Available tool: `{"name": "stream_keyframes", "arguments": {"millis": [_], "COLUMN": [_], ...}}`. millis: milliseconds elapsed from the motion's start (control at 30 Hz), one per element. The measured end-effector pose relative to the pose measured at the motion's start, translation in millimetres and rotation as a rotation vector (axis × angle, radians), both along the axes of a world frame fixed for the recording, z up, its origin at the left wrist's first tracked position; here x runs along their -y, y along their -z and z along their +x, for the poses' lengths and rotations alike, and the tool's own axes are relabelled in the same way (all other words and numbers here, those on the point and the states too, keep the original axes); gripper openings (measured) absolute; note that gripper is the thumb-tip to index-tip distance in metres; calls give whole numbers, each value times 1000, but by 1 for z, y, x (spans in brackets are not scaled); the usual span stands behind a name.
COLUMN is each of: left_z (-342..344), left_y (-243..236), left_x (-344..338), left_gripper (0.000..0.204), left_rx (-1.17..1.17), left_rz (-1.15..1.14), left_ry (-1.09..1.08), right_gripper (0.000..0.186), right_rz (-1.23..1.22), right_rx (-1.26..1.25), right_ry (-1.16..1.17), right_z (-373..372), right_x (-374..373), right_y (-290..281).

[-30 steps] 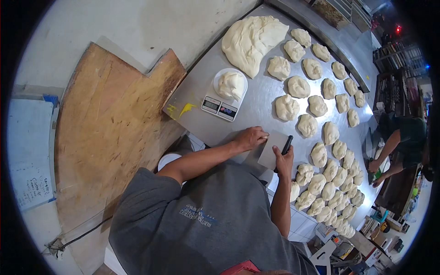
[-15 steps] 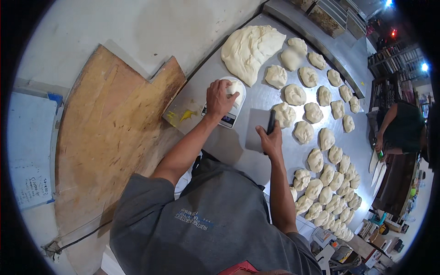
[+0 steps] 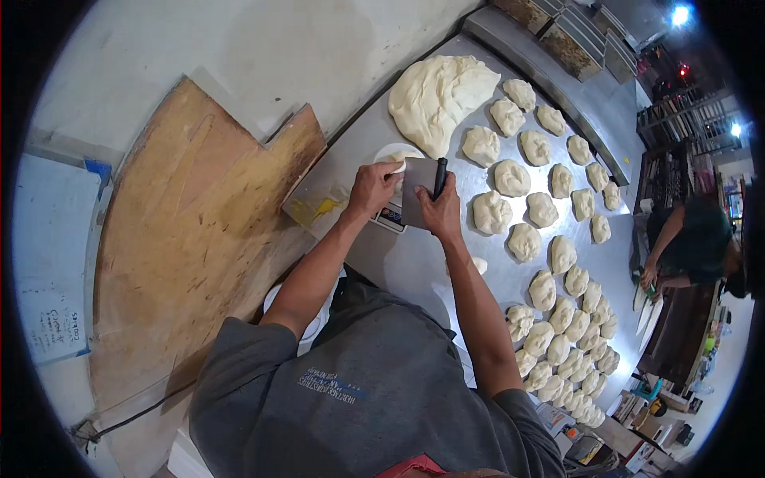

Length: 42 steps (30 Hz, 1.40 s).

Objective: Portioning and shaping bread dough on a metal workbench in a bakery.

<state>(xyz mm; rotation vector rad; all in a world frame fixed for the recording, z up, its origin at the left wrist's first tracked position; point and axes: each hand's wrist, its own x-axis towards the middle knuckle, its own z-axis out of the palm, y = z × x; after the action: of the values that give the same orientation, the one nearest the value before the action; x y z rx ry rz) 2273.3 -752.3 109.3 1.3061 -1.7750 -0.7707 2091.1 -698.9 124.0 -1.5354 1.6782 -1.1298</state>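
Observation:
My left hand (image 3: 373, 190) is closed at the small white kitchen scale (image 3: 388, 221), its fingers on a piece of dough (image 3: 402, 153) that is mostly hidden by hand and blade. In my right hand (image 3: 441, 209) is a dough scraper (image 3: 415, 191) with a wide metal blade and black handle. The blade stands right beside my left fingertips, over the scale. Just beyond the scale spreads a large mass of pale dough (image 3: 442, 99). A small dough piece (image 3: 478, 264) lies partly behind my right forearm.
Many dough lumps (image 3: 511, 178) lie on the metal table (image 3: 422, 263) to the right, packed closer toward the near right. Metal pans (image 3: 572, 48) stand at the far edge. A wooden board (image 3: 199, 223) leans left. Another person (image 3: 689, 243) works at the right.
My right hand has brought the scraper left and up to the scale, beside my left hand. My left fingers have drawn in closer. A small dough piece now shows by my right forearm.

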Motion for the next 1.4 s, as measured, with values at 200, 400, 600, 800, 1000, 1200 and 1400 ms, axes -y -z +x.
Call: {"name": "stream_keyframes", "arguments": {"millis": [200, 400, 600, 800, 1000, 1200, 1400], "left_z": [-7, -9, -29, -71, -133, -144, -124], "left_y": [-15, -65, -76, -14, 51, 98, 80], "left_x": [-18, -68, -111, -129, -135, -131, -142], "left_gripper": [27, 25, 29, 31, 27, 23, 21], "left_rx": [-4, -447, -841, -360, -76, 49, -91], "left_rz": [-99, 240, 351, 133, 526, -77, -187], "left_ry": [50, 177, 324, 599, 651, 751, 659], "right_gripper": [40, 42, 40, 55, 54, 44, 42], "right_rz": [75, 44, 107, 126, 103, 264, 387], "right_rx": [-37, 5, 211, 266, 185, 132, 184], "right_ry": [74, 93, 80, 191, 339, 498, 458], "right_z": [7, -4, -18, -76, -113, -123, -116], "right_x": [12, 34, 36, 15, -53, -146, -194], "right_y": [17, 25, 0, -57, -75, -40, -7]}}
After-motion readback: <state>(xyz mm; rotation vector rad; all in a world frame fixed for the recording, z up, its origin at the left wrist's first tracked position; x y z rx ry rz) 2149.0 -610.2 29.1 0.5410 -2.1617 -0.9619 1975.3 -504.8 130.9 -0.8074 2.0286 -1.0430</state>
